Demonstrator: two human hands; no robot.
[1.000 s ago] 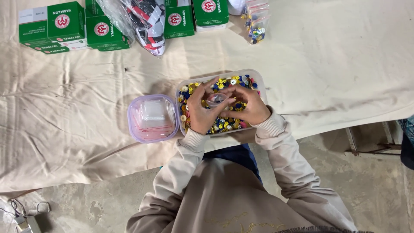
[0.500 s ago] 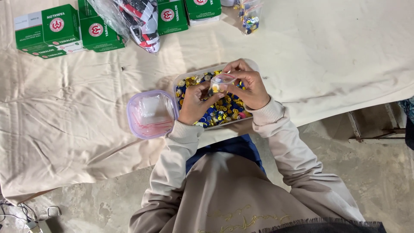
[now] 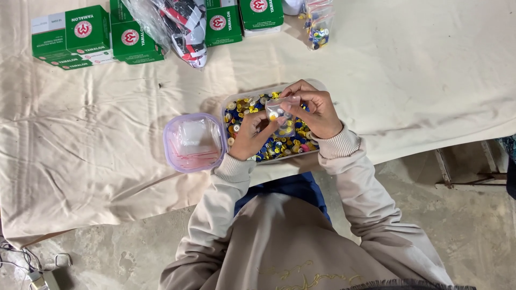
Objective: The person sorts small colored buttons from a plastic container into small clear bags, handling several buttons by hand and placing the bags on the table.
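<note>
A clear plastic tub full of several small coloured buttons, mostly blue and yellow, lies on the cloth in front of me. Above it my right hand pinches the top of a small clear bag with a few buttons in it. My left hand holds the bag's lower edge from the left, fingers closed on it. Both wrists hover over the tub.
A purple-rimmed container with small clear bags stands left of the tub. Green boxes line the far edge, with a plastic bag of red and black items and a bag of buttons. The cream cloth covers the table.
My hands rose from inside the tub and now hold the small bag up between them. The view shifted slightly.
</note>
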